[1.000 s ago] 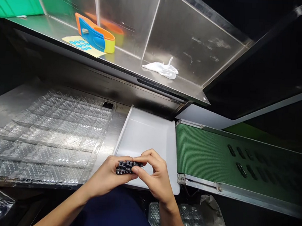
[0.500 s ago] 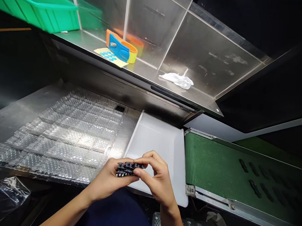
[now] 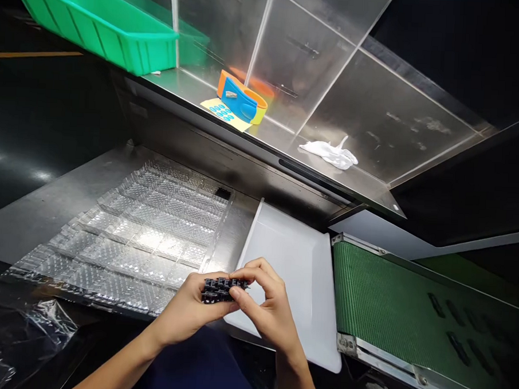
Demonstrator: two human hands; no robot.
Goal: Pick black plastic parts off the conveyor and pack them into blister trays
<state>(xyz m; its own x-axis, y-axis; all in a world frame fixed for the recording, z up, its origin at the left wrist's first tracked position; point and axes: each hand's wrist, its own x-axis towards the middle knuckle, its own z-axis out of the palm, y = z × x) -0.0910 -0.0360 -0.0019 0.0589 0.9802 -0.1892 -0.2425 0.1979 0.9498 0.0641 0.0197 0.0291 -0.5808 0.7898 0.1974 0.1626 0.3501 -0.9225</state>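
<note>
Between my two hands is a small stack of black plastic parts (image 3: 218, 290) with notched sides; their exact kind cannot be made out. My left hand (image 3: 190, 306) is closed around the left end, thumb below and fingers above. My right hand (image 3: 266, 298) pinches the right end between thumb and fingertips. Both hands are over the front left of a white tray (image 3: 283, 247). To the left lies a clear plastic blister tray (image 3: 155, 213) with rows of pockets, and a black part (image 3: 223, 193) sits in its far right corner pocket.
On the right, a green conveyor belt (image 3: 375, 297) carries several dark parts. A metal shelf (image 3: 279, 144) above the back holds a green bin (image 3: 149, 52), a coloured tape-like roll (image 3: 242, 99), a sticker sheet (image 3: 224, 115) and a crumpled white glove-like item (image 3: 332, 154). Clear plastic film lies lower left.
The camera view has shifted, so the surroundings appear further right and slightly lower. Both hands keep their hold on the black parts, with little visible movement.
</note>
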